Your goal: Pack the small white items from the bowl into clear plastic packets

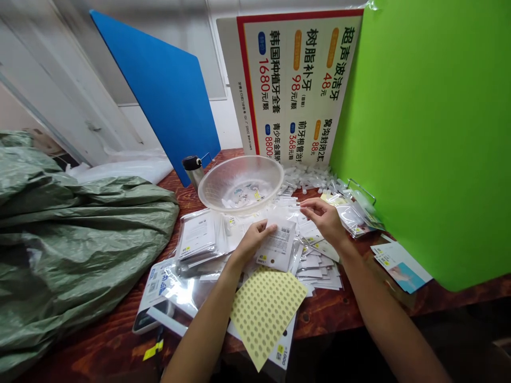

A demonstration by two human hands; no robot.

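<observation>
My left hand [254, 239] pinches a white printed card in a clear sleeve [279, 246], thumb on its face. To the right, my right hand [324, 217] is closed in a pinch near the card's top edge, over the pile; what its fingertips hold is too small to name. Beneath both hands lie loose printed cards [319, 271] in an untidy heap. A yellow sheet of small round stickers [268, 311] lies in front, between my forearms. Left of my left hand sits a stack of sleeved cards [198, 234].
Behind the cards stands a translucent plastic basin [207, 194] with small items inside, beside a steel flask [194, 171]. Small white pieces [305, 178] are heaped to its right. Blue [159, 85] and green [423, 133] boards stand on either side. A green tarp [80, 250] covers the left.
</observation>
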